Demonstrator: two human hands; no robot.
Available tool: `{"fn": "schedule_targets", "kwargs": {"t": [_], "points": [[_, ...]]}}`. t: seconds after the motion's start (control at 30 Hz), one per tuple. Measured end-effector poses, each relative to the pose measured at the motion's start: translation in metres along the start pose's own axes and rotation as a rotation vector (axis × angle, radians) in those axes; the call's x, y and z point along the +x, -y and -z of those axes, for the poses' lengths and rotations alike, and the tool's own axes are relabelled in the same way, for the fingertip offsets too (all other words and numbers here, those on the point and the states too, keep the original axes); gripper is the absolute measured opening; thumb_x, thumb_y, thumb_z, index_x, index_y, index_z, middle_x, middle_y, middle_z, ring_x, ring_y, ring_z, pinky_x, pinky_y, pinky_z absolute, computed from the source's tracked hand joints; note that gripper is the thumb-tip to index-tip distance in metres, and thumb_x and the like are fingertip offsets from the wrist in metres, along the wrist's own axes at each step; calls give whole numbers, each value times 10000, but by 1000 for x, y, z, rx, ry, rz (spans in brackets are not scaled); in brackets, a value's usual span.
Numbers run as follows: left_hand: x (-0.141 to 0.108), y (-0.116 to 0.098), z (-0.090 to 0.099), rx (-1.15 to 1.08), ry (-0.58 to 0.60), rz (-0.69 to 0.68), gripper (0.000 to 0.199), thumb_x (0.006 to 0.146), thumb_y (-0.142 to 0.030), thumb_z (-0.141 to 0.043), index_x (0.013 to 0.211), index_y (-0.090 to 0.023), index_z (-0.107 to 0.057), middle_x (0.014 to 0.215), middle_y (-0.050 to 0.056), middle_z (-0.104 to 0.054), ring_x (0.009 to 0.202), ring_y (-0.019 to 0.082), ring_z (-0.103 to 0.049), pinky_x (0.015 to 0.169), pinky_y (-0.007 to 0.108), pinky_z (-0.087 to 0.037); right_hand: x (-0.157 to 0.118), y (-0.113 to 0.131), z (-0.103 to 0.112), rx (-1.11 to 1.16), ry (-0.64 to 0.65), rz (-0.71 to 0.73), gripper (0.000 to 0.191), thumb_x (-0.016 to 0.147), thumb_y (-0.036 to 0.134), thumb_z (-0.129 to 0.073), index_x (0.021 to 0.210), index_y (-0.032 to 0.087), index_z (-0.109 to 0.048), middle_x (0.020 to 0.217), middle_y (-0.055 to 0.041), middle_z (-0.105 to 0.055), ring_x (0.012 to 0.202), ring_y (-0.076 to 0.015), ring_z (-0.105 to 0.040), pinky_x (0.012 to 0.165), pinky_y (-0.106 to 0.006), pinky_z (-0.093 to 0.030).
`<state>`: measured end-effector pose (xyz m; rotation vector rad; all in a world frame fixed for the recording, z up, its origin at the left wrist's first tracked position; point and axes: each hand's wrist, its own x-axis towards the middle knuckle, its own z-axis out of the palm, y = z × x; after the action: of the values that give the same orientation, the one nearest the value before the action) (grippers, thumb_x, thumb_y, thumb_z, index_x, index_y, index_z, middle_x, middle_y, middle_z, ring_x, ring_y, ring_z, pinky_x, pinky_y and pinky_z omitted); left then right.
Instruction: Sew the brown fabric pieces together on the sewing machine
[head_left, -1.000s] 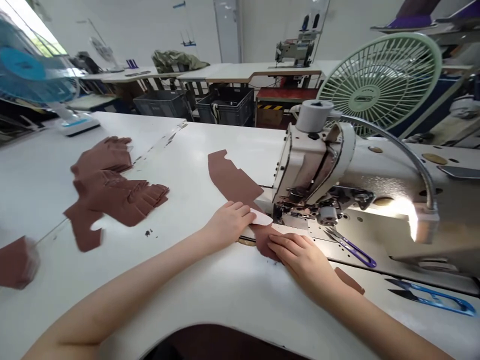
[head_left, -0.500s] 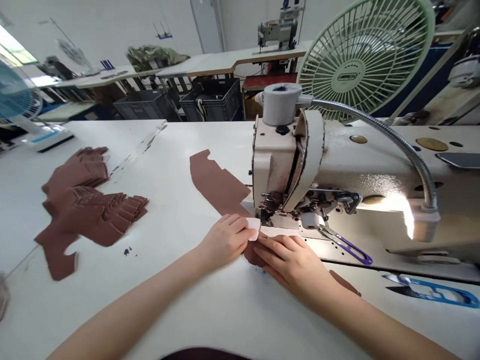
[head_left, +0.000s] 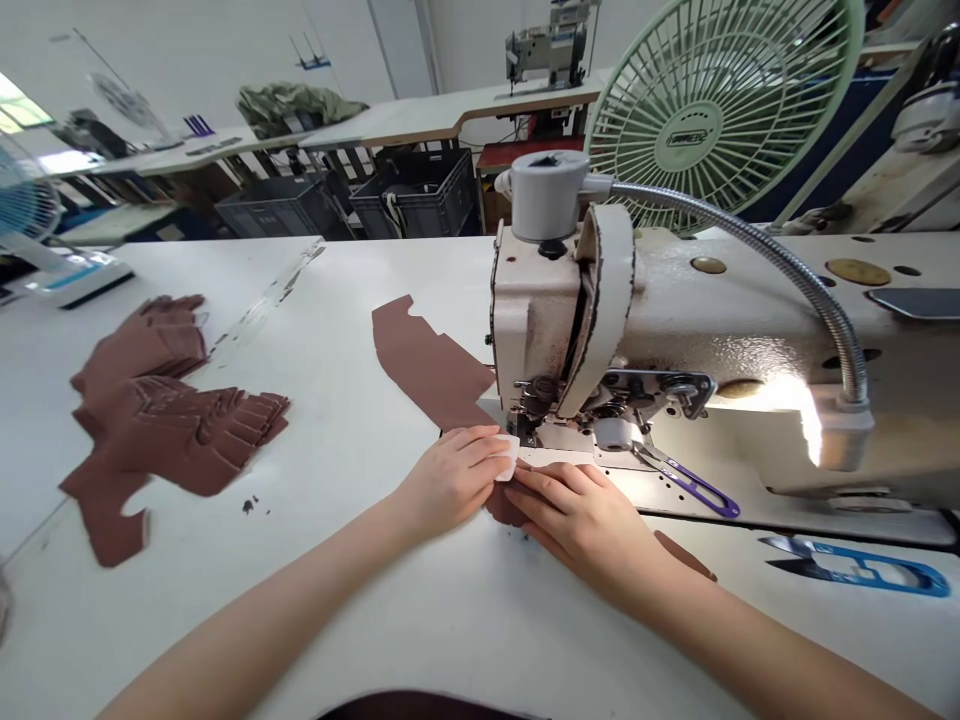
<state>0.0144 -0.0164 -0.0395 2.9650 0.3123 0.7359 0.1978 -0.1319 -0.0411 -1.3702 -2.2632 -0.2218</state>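
Note:
A cut brown piece, leather or fabric, lies on the table and runs under my hands beside the sewing machine's needle area. Closed around a small white flat piece, my left hand rests against the brown material. My right hand lies with outstretched fingers on the near part of that material, its fingertips close to the white piece. What is under the fingers is hidden. Another brown piece shows partly past my right wrist.
Stacked brown cut pieces lie at left. Purple-handled thread snips sit on the machine bed, and blue snips lie at right. The machine head and its lamp stand close by. A green fan is behind.
The whole view has shifted slightly, so everything sits a little further left. My hands hold nearly the same places on the brown material, and the white piece is still in my left hand.

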Motion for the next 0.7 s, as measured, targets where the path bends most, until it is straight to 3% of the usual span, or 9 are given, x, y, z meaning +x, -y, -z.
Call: {"fn": "schedule_targets", "kwargs": {"t": [0.17, 0.33, 0.7], "points": [[3, 2, -7, 38, 42, 14, 269, 887, -54, -389, 984, -166, -613, 1103, 61, -665, 1114, 209, -561, 873, 344, -488, -2, -7, -1, -29, 27, -11, 271, 973, 206, -425, 1117, 174, -652, 1136, -31, -681, 871, -181, -573, 677, -341, -445], [16, 5, -11, 36, 106, 14, 263, 912, -90, -381, 1006, -167, -615, 1102, 52, -666, 1096, 203, -562, 877, 338, -475, -4, -16, 4, -29, 47, -29, 284, 980, 220, -425, 1150, 162, -646, 1189, -40, -662, 982, -181, -583, 746, -333, -466], [21, 2, -14, 14, 44, 39, 256, 911, -90, -396, 994, -167, -626, 1066, 49, -671, 1051, 187, -571, 859, 312, -458, -4, -20, 6, -41, 27, -16, 293, 978, 196, -417, 1113, 144, -672, 1160, -45, -677, 954, -185, -612, 770, -314, -484]]}}
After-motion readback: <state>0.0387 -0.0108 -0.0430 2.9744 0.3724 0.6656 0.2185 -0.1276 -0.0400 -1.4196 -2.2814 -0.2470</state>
